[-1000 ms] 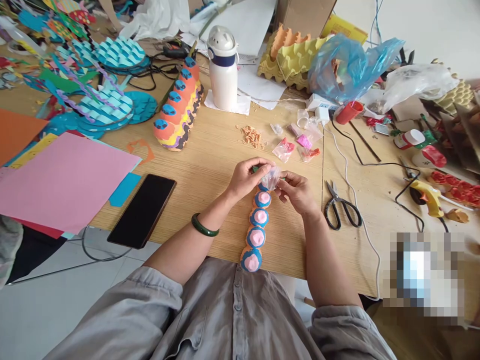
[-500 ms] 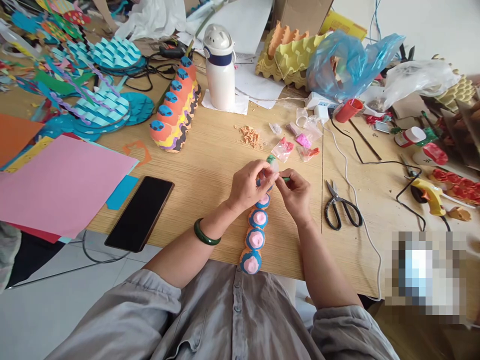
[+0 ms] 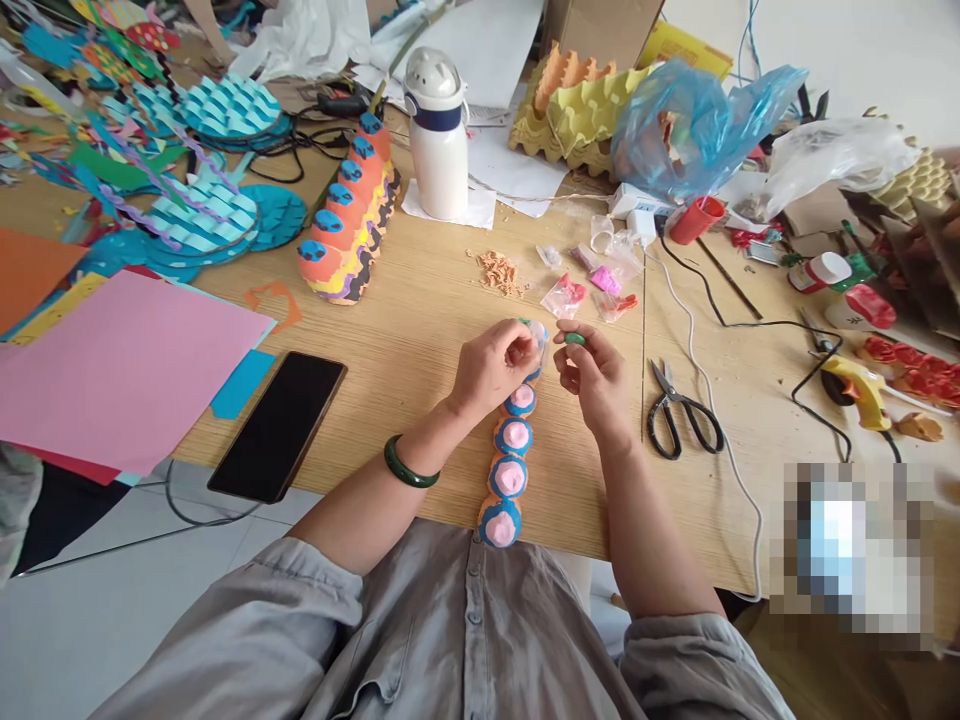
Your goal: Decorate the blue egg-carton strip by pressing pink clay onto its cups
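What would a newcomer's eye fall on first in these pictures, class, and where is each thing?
Probably the row of blue-and-pink bumps, running back from the near edge of the table. By its far end, the right hand pinches a small green lump, and the left hand holds a clear bag. Farther back, left of the white flask, lies a bright orange ridged piece with blue patches.
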Tool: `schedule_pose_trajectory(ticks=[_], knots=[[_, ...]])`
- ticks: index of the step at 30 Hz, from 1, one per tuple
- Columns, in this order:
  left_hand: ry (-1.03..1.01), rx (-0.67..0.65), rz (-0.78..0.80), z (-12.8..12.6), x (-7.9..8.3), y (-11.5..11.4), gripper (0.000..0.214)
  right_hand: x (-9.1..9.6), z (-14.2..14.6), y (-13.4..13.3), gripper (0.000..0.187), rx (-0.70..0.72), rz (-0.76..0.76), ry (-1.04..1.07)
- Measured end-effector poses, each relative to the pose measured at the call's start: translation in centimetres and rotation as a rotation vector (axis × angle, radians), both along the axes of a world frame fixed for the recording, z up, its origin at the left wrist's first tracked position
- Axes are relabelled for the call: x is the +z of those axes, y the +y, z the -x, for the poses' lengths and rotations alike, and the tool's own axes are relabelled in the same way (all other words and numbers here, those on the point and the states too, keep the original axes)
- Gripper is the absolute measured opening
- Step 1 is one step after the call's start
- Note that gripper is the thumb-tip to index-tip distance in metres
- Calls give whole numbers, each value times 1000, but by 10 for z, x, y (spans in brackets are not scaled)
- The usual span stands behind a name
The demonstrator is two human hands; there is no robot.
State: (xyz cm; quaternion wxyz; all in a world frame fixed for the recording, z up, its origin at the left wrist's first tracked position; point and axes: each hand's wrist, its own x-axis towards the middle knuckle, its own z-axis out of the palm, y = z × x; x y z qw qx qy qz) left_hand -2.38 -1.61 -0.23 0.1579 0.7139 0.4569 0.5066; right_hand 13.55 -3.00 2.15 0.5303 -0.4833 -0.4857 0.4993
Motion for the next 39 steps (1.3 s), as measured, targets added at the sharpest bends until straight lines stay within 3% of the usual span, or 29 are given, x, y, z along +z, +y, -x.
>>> schedule_pose_trajectory(ticks=[5, 8, 16, 24, 29, 32, 39], knots=[[-55, -35, 27, -1, 2, 1, 18, 7, 4, -11, 33, 52, -167, -21], [-108, -67, 59, -2, 4, 0, 18, 4, 6, -15, 25, 70, -215, -84], [-223, -143, 141, 0, 10, -1, 20, -6, 1, -7, 12, -120, -534, -589], [-176, -181, 114, -2, 7, -1, 21, -19, 4, -6, 13, -198, -533, -703], [-189, -141, 183, 0, 8, -1, 22, -12, 5, -7, 10, -99, -625, -648], [-206, -149, 199, 1, 8, -1, 23, -10, 4, -8, 13, -74, -603, -629], [-49, -204, 78, 1, 5, -1, 24, -21, 5, -6, 12, -99, -565, -623]])
